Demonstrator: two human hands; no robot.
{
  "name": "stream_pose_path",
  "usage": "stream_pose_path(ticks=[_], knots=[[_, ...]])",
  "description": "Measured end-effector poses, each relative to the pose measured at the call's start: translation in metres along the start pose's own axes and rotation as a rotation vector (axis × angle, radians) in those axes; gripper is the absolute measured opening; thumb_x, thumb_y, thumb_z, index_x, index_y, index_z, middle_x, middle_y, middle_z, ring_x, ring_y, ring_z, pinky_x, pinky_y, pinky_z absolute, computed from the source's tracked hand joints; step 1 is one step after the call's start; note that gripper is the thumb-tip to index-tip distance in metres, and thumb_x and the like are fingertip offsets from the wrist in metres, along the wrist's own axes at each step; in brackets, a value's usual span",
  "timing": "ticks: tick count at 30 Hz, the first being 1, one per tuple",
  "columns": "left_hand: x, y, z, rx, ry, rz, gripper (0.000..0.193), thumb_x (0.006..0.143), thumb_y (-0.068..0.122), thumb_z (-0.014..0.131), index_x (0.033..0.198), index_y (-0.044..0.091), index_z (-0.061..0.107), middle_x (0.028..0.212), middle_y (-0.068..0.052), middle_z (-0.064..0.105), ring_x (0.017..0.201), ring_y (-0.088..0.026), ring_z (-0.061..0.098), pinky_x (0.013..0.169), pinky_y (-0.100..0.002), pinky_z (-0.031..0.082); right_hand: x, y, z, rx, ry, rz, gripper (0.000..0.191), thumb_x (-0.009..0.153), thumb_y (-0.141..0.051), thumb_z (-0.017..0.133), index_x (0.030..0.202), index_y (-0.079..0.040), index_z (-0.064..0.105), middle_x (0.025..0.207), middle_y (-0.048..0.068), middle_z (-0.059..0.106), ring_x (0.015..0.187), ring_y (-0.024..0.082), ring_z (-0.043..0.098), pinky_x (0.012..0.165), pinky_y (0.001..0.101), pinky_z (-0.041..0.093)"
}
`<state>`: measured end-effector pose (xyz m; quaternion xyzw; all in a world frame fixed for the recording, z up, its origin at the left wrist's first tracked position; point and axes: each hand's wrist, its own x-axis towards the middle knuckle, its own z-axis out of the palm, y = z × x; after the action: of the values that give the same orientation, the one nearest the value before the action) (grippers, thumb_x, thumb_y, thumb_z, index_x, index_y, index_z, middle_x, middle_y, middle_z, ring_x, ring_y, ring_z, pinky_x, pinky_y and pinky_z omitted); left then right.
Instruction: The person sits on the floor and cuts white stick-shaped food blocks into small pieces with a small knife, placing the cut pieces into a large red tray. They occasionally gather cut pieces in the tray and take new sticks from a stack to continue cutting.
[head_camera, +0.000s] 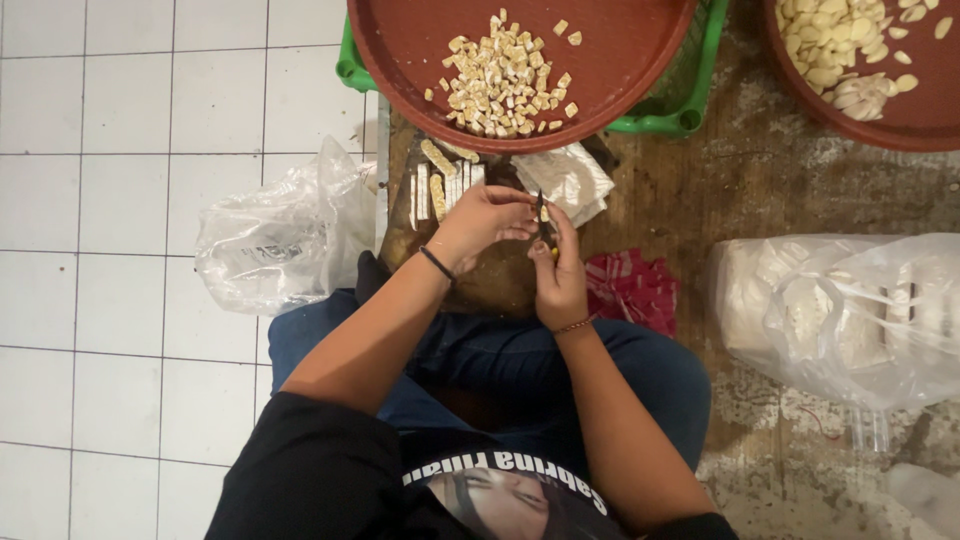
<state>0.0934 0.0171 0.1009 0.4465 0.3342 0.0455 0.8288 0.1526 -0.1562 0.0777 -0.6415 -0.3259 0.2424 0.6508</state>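
1. Evidently seated on the tiled floor (110, 200), knees either side of a dark wooden cutting board (490, 275).
2. Left hand (485, 220): fingers curled down, pressing on a pale block at the board's far edge; grip closed on it, though the block itself mostly hidden under the fingers.
3. Right hand (560, 285): fingers wrapped tight around a small knife (541, 215), blade pointing away from the body, tip just beside the left fingertips.
4. Cut slabs (440, 188): pale, upright, side by side at the board's far left, touching one another.
5. Red round tray (520, 60): beyond the board, on a green basket (690, 110), loaded with small pale cubes (505, 80).
6. Second red tray (880, 110) at upper right, with larger pale pieces.
7. Clear plastic bags: one crumpled at left (280, 240), one at right (850, 310) filled with white blocks.
8. Handling judgement: block likely light, soft and crumbly, surface possibly damp and slippery. Best held flat from above with spread fingertips, well back from the cutting line; squeezing by the sides likely to break it.
9. Risk noted: blade very near the holding fingers.
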Motion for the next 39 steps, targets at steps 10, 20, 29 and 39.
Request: stream_pose_path(ticks=[10,20,29,39], knots=[[0.002,-0.021,0.003,-0.363,-0.067,-0.028,0.035,0.104,0.027,0.050,0.117,0.000,0.069,0.102,-0.007,0.072,0.088,-0.017,0.067,0.085,-0.032,0.055,0.002,-0.003,-0.003,-0.103,-0.134,-0.067,0.059,0.106,-0.003,0.048,0.162,-0.001,0.030,0.161,0.022,0.046,0.148,0.030,0.046,0.118,0.0353,0.037],[0.012,0.001,0.012,-0.453,0.172,-0.001,0.034,0.107,0.032,0.051,0.119,0.003,0.065,0.102,-0.007,0.069,0.083,-0.016,0.064,0.081,-0.028,0.055,-0.001,-0.004,0.000,-0.033,-0.043,0.078,0.068,0.105,-0.007,0.048,0.168,-0.004,0.021,0.134,0.016,0.056,0.107,0.021,0.053,0.096,0.0308,0.046],[0.131,0.078,-0.022,0.667,0.343,0.603,0.034,0.096,0.026,0.067,0.117,0.000,0.072,0.103,-0.009,0.078,0.095,-0.018,0.075,0.085,-0.033,0.058,-0.001,-0.012,0.000,-0.071,0.021,0.032,0.063,0.108,-0.009,0.048,0.166,-0.002,0.024,0.152,0.016,0.050,0.105,0.016,0.055,0.104,0.0311,0.041],[0.116,0.047,-0.001,1.341,0.491,0.559,0.033,0.097,0.025,0.058,0.123,0.011,0.073,0.117,-0.018,0.073,0.109,-0.035,0.070,0.095,-0.046,0.051,-0.006,-0.012,0.002,-0.115,-0.026,0.133,0.062,0.110,-0.024,0.049,0.165,-0.003,0.031,0.132,0.014,0.063,0.105,0.015,0.057,0.103,0.0312,0.047]])
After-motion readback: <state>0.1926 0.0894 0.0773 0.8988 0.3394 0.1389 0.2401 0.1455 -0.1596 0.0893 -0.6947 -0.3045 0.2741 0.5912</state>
